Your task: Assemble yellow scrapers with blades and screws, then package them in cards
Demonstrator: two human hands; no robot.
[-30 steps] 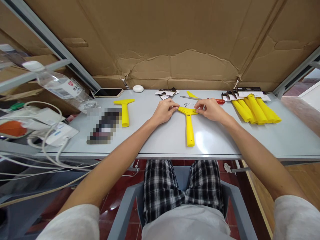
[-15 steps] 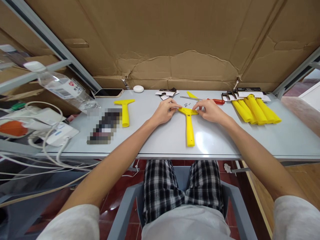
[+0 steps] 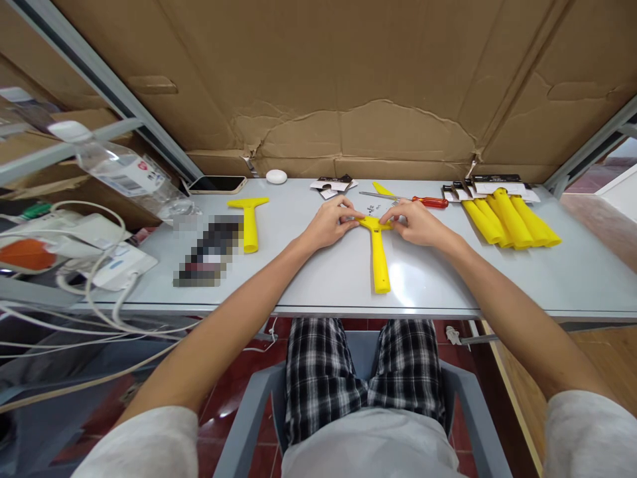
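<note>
A yellow T-shaped scraper lies on the table in front of me, its handle pointing toward my body. My left hand pinches the left end of its crosspiece between thumb and fingers. On the opposite end, my right hand has its fingers closed on the crosspiece. The fingertips hide both ends of the head. Just beyond it lie several tiny dark pieces, too small to make out. Behind my right hand rests a screwdriver with a red handle, beside a flat yellow piece.
Another yellow scraper lies left, beside a blurred-out dark item. Several packaged yellow scrapers are at the right. Black-and-white packaging, a white oval case and a phone line the back. A bottle and cables crowd the left.
Both hands have shifted their fingers slightly on the scraper's crosspiece, the right one inward to the left. The handle's near end has swung a little to the right.
</note>
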